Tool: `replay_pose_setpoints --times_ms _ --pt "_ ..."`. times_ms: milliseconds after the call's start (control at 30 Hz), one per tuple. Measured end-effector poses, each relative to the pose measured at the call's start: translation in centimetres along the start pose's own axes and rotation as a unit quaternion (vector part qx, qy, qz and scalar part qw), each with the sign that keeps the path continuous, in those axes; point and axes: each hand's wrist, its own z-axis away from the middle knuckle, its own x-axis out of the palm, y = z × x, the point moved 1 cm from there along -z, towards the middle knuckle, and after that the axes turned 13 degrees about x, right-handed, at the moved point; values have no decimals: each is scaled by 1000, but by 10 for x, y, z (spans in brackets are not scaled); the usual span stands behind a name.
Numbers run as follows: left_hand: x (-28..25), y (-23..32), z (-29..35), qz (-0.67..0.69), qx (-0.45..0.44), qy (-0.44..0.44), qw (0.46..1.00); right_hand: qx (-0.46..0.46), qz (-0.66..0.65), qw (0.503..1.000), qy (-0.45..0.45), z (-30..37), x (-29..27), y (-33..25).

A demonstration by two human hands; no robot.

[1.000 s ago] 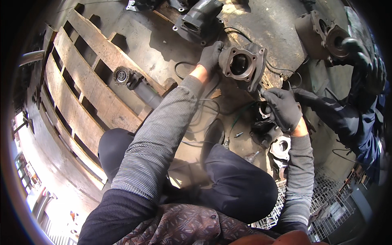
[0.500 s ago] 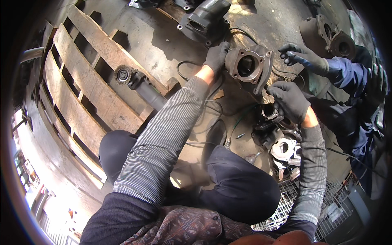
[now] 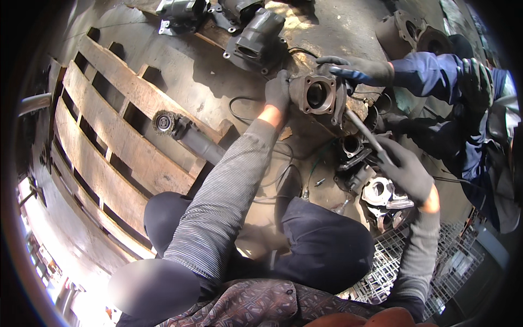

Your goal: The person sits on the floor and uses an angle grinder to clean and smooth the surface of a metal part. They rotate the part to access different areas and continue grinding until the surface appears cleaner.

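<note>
Gripped at its left side by my gloved left hand [image 3: 277,91] is a dark cast-metal housing [image 3: 330,103], its square, bolt-holed flange and round bore facing me. My gloved right hand [image 3: 406,170] is wrapped round a grey metal bar [image 3: 364,128], which slants up and left to the housing's right edge. Whether the bar's tip touches the housing, I cannot tell. A co-worker's gloved hand [image 3: 364,71] rests on the housing's upper right. Below the bar lie several smaller castings, among them a shiny flanged part [image 3: 376,189].
A wooden pallet [image 3: 117,122] fills the left side, with a wire-brush grinder [image 3: 199,140] by its edge. More dark castings [image 3: 256,41] sit at the far side. Cables [image 3: 233,103] loop across the floor. At lower right is a wire grid [image 3: 376,267].
My right hand, previously without the bar, now holds it and is lower and farther right. The co-worker's hand has come left onto the housing. The housing appears slightly farther left.
</note>
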Motion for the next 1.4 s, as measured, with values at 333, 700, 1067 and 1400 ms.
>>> replay_pose_setpoints --times_ms 333,700,1067,1400 --pt "9 23 25 82 -33 116 989 -91 53 984 141 65 -2 -83" --pt "69 102 38 365 -169 111 909 -45 234 953 185 6 -27 -67" --pt "155 126 54 479 -281 39 831 -50 203 935 288 17 -61 -13" --pt "164 169 73 511 -301 -6 805 38 159 978 132 -23 -127 -1"
